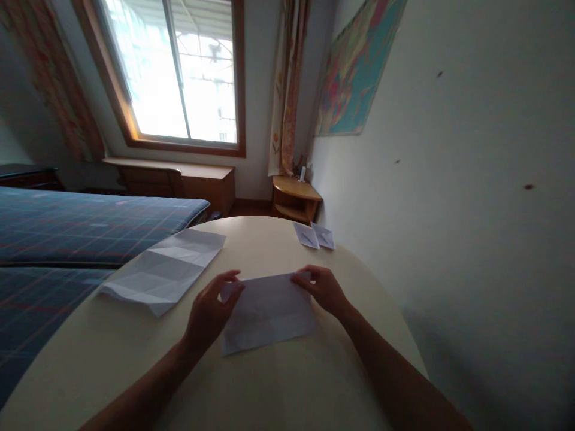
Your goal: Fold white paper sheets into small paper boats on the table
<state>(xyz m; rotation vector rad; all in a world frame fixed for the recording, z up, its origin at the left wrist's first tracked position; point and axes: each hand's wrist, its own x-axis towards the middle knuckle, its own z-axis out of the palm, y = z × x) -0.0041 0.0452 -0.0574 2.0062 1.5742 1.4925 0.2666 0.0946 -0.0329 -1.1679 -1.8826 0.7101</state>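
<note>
held sheet (272, 314): partly behind left hand (211, 306) | wall map (359, 72): top cut off

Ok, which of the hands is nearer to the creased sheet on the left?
Left. The left hand is just right of the creased sheet, not touching it; the right hand is farther right, at the far right corner of the held paper.
</note>
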